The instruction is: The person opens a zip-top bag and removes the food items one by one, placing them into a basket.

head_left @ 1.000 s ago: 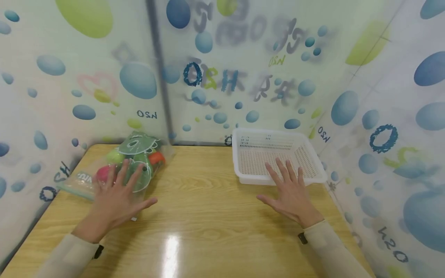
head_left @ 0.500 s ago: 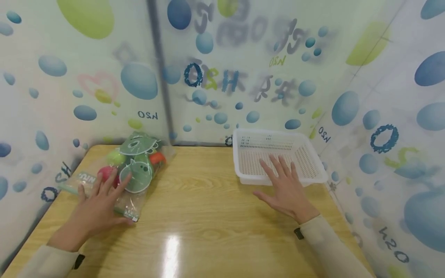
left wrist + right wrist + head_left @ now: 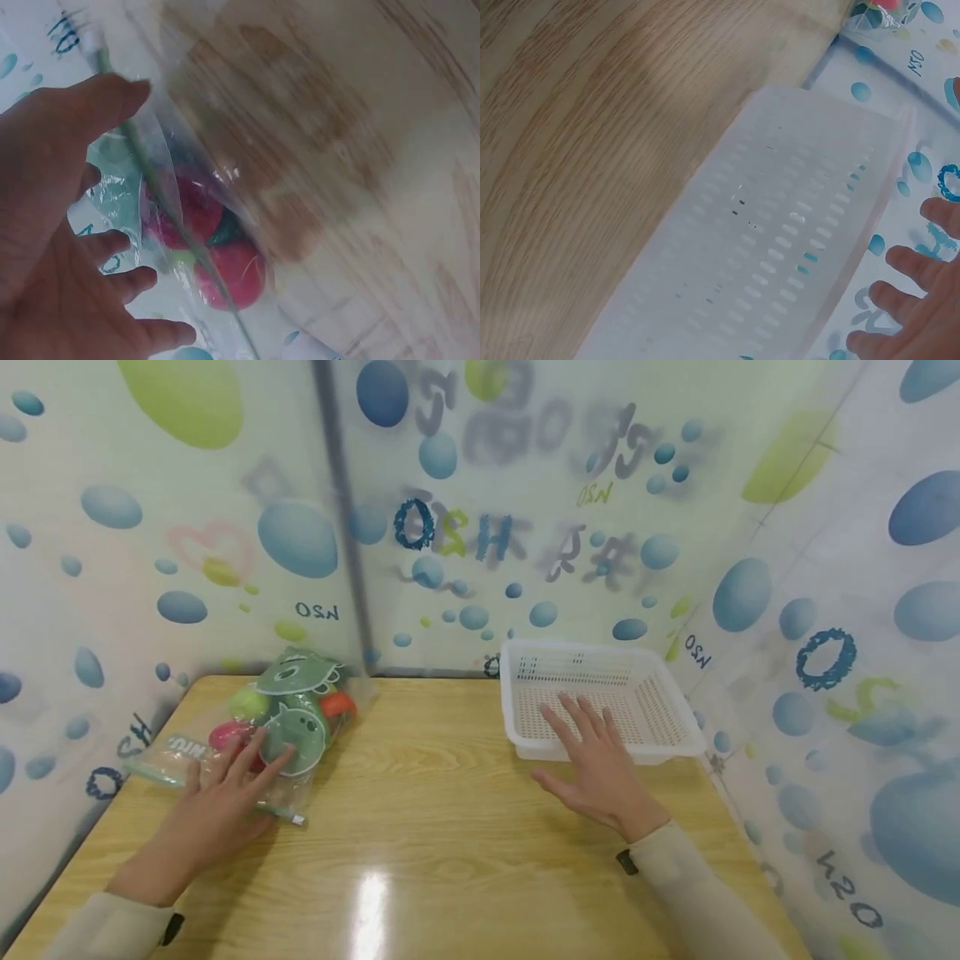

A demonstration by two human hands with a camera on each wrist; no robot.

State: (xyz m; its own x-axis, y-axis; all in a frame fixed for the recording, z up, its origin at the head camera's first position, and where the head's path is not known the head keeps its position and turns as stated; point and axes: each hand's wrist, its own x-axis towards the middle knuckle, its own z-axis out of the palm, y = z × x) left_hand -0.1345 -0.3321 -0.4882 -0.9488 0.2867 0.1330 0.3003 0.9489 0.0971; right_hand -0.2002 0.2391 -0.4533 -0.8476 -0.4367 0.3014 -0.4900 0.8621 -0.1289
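Note:
A clear zip bag (image 3: 300, 745) with green cartoon prints lies at the left of the table, with pink, light green and red-orange items inside. My left hand (image 3: 213, 814) is at its near side, fingers spread and overlapping the bag in the head view. In the left wrist view, the green zip strip (image 3: 154, 180) runs past my thumb and fingers, and two round pink items (image 3: 232, 274) show through the plastic. My right hand (image 3: 600, 777) hovers by the near edge of a white perforated basket (image 3: 510, 710), fingers spread, holding nothing.
The wood-grain table (image 3: 442, 827) spans the space between bag and basket. Patterned curtain-like walls (image 3: 450, 635) rise at the back and both sides, with the basket close to the right back corner.
My left hand has moved left and back toward me from over the bag, then slightly forward. The bag's near zip end has shifted slightly. My right hand has drifted left.

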